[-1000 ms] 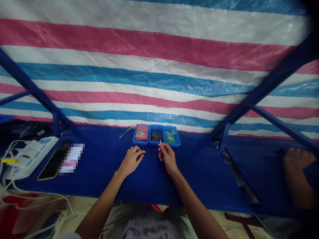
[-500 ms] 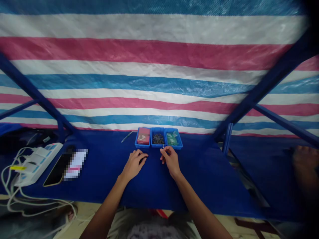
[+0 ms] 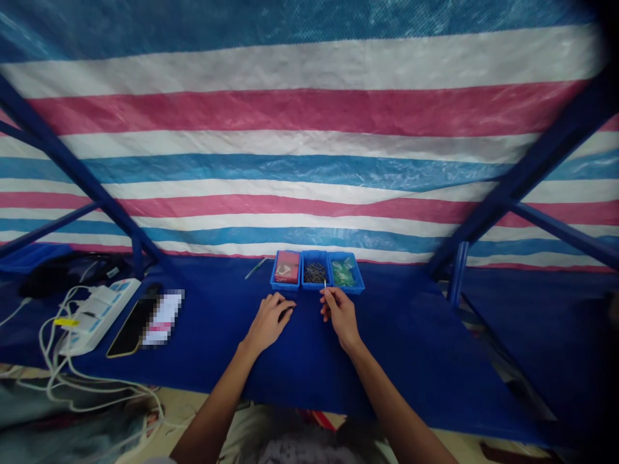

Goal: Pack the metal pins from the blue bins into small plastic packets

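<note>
My left hand rests on the blue tabletop, fingers curled and thumb against the forefinger. A tiny dark tip shows at its fingertips; the rest is hidden. In a pinch, my right hand holds a small thin pale piece upright, too small to name exactly. That hand is just in front of the middle blue bin, which is filled with dark metal screws. To its left, a blue bin holds a red-pink packet. The right-hand blue bin contains green, clear-wrapped pieces.
A thin pen-like stick lies left of the bins. Further left are a phone, a blurred white sheet and a white power strip with tangled cables. Blue frame bars slant up on both sides before a striped sheet.
The whole view has shifted, so the bins and table things appear further right. Both hands keep nearly the same pose and grip. Another person's limb at the far right has mostly left view.
</note>
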Tool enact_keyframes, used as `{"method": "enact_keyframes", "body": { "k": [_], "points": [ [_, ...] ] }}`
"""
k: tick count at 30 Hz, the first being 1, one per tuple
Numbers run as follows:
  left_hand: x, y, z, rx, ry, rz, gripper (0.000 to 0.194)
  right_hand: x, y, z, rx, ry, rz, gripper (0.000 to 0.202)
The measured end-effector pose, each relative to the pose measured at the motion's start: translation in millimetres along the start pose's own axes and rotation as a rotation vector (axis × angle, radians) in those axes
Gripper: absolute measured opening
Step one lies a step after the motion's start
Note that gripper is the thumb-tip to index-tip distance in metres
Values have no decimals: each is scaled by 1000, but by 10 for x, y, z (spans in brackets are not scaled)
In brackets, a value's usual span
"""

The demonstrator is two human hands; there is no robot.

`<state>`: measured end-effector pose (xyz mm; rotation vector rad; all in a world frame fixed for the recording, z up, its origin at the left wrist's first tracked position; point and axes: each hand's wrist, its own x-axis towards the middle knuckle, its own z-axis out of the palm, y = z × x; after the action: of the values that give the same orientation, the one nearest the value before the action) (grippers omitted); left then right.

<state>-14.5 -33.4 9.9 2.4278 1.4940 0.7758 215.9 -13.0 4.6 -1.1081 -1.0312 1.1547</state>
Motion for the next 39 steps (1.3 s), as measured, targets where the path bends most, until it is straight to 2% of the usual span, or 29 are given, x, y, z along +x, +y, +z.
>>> {"method": "enact_keyframes", "body": {
  "k": [11,22,28,31,35,39],
  "points": [
    [-1,-26,29,-26,16,19,27,-3,22,-1,3,-3,29,41],
    [-5,-40,60,-46,57,-24,11,63,-3,32,-80,33,19,49],
    [-5,-43,48,-59,9,-5,13,109,-50,33,-94,-97,-101,45],
    [2,-40,40,-74,-24,10,14,46,-1,46,-292,-187,-203,32],
    [14,-33,29,-102,-45,30,14,-76,58,110,-783,-376,-432,14],
    [16,-33,22,-119,-54,32,13,-139,50,180,-1030,-411,-481,10]
  ]
}}
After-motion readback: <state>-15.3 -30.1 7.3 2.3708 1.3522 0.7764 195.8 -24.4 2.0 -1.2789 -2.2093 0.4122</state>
